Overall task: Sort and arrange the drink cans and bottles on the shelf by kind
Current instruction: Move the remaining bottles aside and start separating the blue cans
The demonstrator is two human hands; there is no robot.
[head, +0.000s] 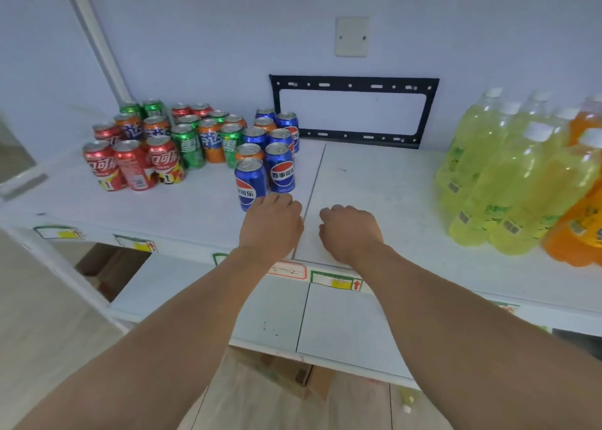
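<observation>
Mixed cans stand on the left of the white shelf (374, 182): red cola cans (132, 165), green cans (188, 151), orange cans (211, 141) and blue Pepsi cans (280, 167). The nearest blue can (249, 185) stands in front of the group. My left hand (270, 224) hovers just right of that can's base with its fingers loosely curled downward and nothing in them. My right hand (350, 231) hangs beside it over the shelf's front middle, also loosely curled and holding nothing. Yellow-green bottles (501, 182) and orange bottles (580, 221) stand at the right.
A black metal bracket (355, 112) is fixed to the wall behind the shelf's middle. Price tags (335, 281) line the shelf's front edge. A lower shelf (342, 325) sits below, with cardboard boxes (293, 377) on the floor under it.
</observation>
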